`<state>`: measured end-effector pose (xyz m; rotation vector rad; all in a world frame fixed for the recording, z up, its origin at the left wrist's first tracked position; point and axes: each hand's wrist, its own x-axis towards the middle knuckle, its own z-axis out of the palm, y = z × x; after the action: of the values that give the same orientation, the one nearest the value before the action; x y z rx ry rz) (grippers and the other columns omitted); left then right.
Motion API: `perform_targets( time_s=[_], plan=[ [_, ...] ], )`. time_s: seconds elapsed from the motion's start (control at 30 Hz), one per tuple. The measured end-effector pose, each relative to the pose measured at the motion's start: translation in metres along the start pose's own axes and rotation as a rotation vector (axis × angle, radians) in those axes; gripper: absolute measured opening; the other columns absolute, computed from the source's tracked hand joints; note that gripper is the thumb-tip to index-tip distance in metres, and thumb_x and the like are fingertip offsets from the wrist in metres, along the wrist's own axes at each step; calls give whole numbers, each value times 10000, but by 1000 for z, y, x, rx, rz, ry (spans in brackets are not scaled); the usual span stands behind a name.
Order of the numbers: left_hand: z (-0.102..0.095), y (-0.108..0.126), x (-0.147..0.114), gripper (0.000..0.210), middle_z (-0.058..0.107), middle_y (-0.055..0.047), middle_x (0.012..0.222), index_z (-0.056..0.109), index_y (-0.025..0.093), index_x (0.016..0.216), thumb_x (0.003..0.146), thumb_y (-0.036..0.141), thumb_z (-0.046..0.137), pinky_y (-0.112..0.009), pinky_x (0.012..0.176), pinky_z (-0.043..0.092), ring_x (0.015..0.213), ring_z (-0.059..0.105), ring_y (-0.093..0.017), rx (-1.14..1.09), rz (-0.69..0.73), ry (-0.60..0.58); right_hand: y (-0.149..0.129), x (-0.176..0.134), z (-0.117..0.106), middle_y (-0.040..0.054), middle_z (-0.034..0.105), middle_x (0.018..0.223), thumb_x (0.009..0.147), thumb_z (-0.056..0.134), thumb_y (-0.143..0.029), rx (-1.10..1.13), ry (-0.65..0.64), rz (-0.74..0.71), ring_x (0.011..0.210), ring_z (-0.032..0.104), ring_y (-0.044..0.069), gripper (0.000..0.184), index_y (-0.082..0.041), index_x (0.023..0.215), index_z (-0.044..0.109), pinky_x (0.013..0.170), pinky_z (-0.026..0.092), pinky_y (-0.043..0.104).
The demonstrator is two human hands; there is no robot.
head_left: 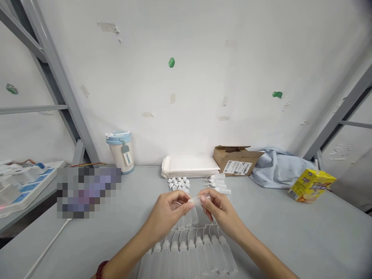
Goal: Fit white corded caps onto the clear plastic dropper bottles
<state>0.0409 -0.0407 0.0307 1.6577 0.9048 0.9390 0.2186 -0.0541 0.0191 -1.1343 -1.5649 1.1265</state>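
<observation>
A small translucent squeeze bottle (197,200) lies sideways between my two hands above the table. My left hand (170,209) pinches its whitish neck end; whether a cap sits there I cannot tell. The fingers of my right hand (221,209) are closed around the body. Just behind the hands is a cluster of small white caps (178,183). Several similar bottles (218,182) with thin spouts lie behind my right hand. Below, a row of larger translucent bottles (183,259) with curved tubes lies side by side, and more bottles (188,219) are partly hidden under my hands.
Along the wall stand a cup with a blue lid (119,151), a stack of white flat packages (190,166), an opened cardboard box (236,161) and a bluish cloth (279,166). A yellow carton (310,186) is at right; a power strip (29,188) and white cable (48,248) are left.
</observation>
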Motion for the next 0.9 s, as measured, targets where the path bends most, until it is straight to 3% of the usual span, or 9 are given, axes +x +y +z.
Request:
perform_targets(
  time_s=[0.17, 0.33, 0.5, 0.7, 0.8, 0.9],
  plan=[
    [-1, -1, 2, 379, 618, -41, 675, 631, 114, 708, 815, 454, 505, -237, 538, 455, 564, 544, -118, -97, -151, -125, -3, -2, 0, -33, 462, 577, 815, 487, -509, 23, -30, -36, 471, 393, 86, 359, -159, 873, 542, 460, 316, 224],
    [-1, -3, 2, 442, 572, -21, 598, 601, 102, 710, 806, 518, 486, -225, 487, 433, 501, 517, -101, -245, -300, -157, -5, -3, 2, -52, 401, 527, 801, 487, -536, -10, -37, -20, 456, 360, 90, 385, -163, 867, 554, 453, 287, 225],
    [1, -4, 0, 334, 507, 22, 577, 528, 139, 671, 810, 442, 503, -234, 514, 426, 512, 493, -102, -53, -201, -150, 2, -2, 3, -56, 319, 520, 803, 471, -549, -48, 18, 2, 470, 292, 89, 398, -159, 774, 548, 445, 217, 226],
    [5, -9, -4, 245, 553, -11, 690, 525, 175, 730, 872, 339, 410, -276, 627, 393, 639, 494, -147, 497, 150, 2, 5, 1, 2, -74, 258, 494, 763, 493, -590, 42, -1, 56, 464, 252, 83, 433, -159, 725, 516, 444, 187, 228],
    [5, -8, -4, 215, 573, -18, 738, 549, 174, 768, 860, 336, 441, -277, 656, 405, 674, 510, -151, 458, 155, 6, 2, 2, 2, -75, 264, 492, 757, 505, -587, 79, -3, 59, 459, 255, 82, 427, -161, 724, 514, 442, 193, 227],
    [5, -4, -3, 289, 580, -17, 708, 576, 161, 752, 848, 404, 454, -252, 606, 430, 654, 533, -145, 240, 2, -58, 0, 2, 0, -65, 323, 496, 771, 504, -568, 71, -5, 34, 463, 298, 89, 410, -159, 772, 531, 448, 227, 229]
  ],
)
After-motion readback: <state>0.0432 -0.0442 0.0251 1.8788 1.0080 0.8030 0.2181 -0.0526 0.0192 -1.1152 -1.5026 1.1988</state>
